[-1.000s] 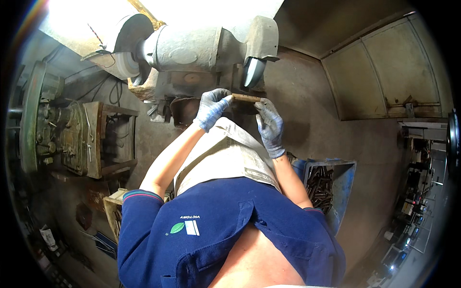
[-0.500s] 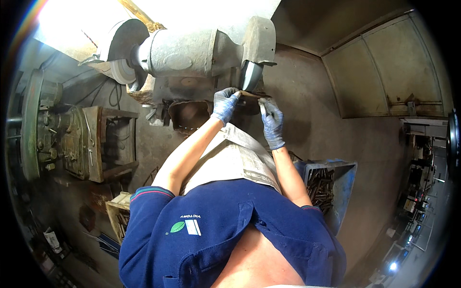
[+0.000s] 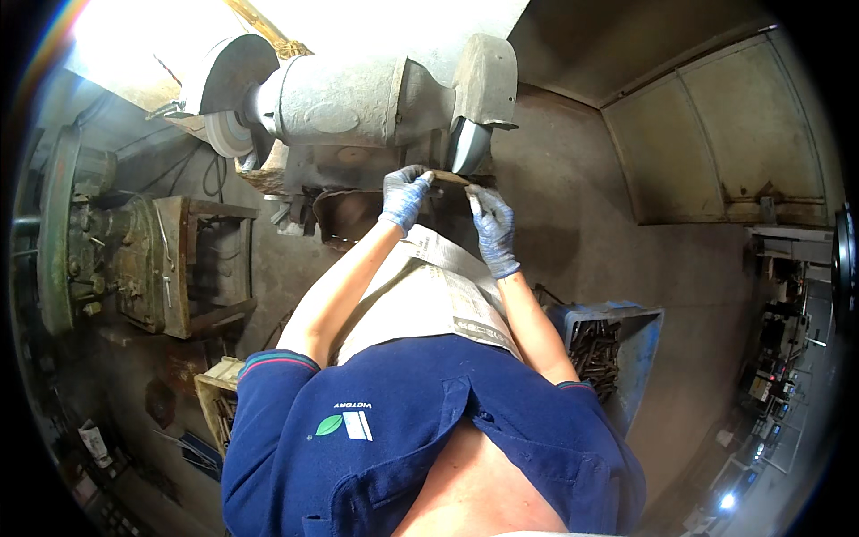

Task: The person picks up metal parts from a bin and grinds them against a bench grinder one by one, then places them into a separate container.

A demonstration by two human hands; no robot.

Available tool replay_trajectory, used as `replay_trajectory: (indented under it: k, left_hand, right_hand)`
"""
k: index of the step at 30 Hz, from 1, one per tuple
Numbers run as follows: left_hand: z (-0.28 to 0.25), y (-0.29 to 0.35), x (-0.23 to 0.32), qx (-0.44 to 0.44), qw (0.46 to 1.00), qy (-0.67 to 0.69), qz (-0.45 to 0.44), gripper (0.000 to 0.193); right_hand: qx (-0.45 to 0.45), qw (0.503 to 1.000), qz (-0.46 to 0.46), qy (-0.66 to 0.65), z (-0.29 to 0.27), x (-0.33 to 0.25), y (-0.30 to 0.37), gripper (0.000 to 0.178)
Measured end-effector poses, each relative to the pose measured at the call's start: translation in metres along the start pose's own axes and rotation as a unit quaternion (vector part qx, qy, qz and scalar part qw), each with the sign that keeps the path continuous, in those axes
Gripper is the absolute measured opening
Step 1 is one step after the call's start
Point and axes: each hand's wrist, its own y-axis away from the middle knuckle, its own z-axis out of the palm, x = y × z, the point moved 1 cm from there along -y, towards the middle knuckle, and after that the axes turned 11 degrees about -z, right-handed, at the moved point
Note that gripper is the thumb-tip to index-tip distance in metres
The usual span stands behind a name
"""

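Note:
A thin brownish metal bar [image 3: 450, 177] is held level between my two hands, just beneath the right-hand wheel [image 3: 472, 148] of a grey bench grinder [image 3: 340, 98]. My left hand [image 3: 404, 195], in a blue and grey work glove, pinches its left end. Gloved likewise, my right hand [image 3: 493, 231] grips the other end with fingertips and thumb. The bar lies at the wheel's lower edge; whether they touch I cannot tell. Under the grinder's middle sits a dark, open-mouthed container [image 3: 347, 217]. Paper sheeting [image 3: 420, 300] covers my lap.
At my right stands a blue crate [image 3: 646, 345] holding many dark metal bars [image 3: 598, 356]. A pale crate [image 3: 213, 398] with more pieces is at my left. Farther left is a green machine [image 3: 134, 259]. The grinder's left wheel [image 3: 228, 134] is partly guarded. Metal panels [image 3: 725, 125] line the right.
Both hands have shifted left with the bar, so more of its length shows between them beneath the wheel. Both hands keep hold of it.

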Motion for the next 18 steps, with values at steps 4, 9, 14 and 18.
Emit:
replay_trajectory:
  k: [4, 9, 14, 18]
  left_hand:
    - [0.019, -0.009, -0.009, -0.02, 1.0, 0.001, -0.016, 0.01]
    - [0.017, -0.012, -0.007, -0.003, 0.999, -0.03, -0.02, 0.011]
    - [-0.002, -0.013, -0.004, 0.018, 0.999, -0.037, -0.02, 0.01]
    - [-0.01, -0.006, 0.006, 0.026, 0.999, -0.028, -0.01, 0.011]
  right_hand:
    - [0.023, 0.999, 0.041, -0.024, -0.02, 0.015, 0.005, 0.011]
    - [-0.006, 0.999, 0.054, 0.004, -0.019, 0.02, 0.006, 0.015]
    - [0.007, 0.999, 0.028, -0.014, 0.003, 0.019, 0.002, 0.012]
    - [0.01, 0.996, 0.068, -0.065, 0.013, 0.013, 0.002, 0.014]
